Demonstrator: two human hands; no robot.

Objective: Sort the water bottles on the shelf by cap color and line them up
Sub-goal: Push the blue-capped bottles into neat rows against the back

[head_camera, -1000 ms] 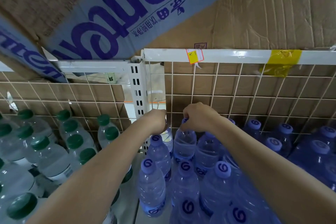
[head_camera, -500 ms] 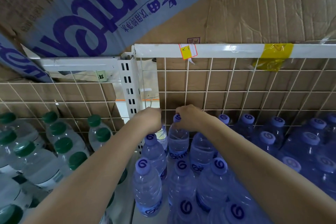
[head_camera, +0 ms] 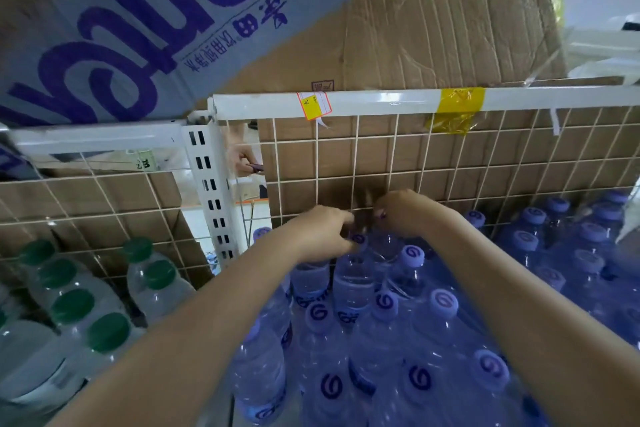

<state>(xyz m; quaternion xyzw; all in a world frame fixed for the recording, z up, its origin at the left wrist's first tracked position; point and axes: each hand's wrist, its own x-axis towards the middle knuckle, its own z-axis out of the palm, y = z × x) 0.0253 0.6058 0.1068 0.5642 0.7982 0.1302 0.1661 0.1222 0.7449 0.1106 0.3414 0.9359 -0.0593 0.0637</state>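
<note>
Clearly, the step in hand is judged to be the seating of back-row purple-capped bottles (head_camera: 353,282) against the wire mesh back (head_camera: 346,163) of the shelf, and it would best be done by keeping each bottle upright, pressed into the row beside its neighbours, with caps kept level so that the line reads straight. The green-capped bottles (head_camera: 104,288) are seen grouped in the bay to the left of the white upright post (head_camera: 211,198), well apart from the purple ones, so the sorting by colour is judged largely done. Both forearms are stretched forward and slightly inward, meeting at the rear of the purple bay. The left hand (head_camera: 320,236) is curled in a grip around the neck of a bottle, its purple cap showing just at the fingertips. The right hand (head_camera: 403,213) is bent at the wrist, fingers curled downward onto a bottle top beneath it; whether that bottle is truly pinched or merely touched cannot be told.
</note>
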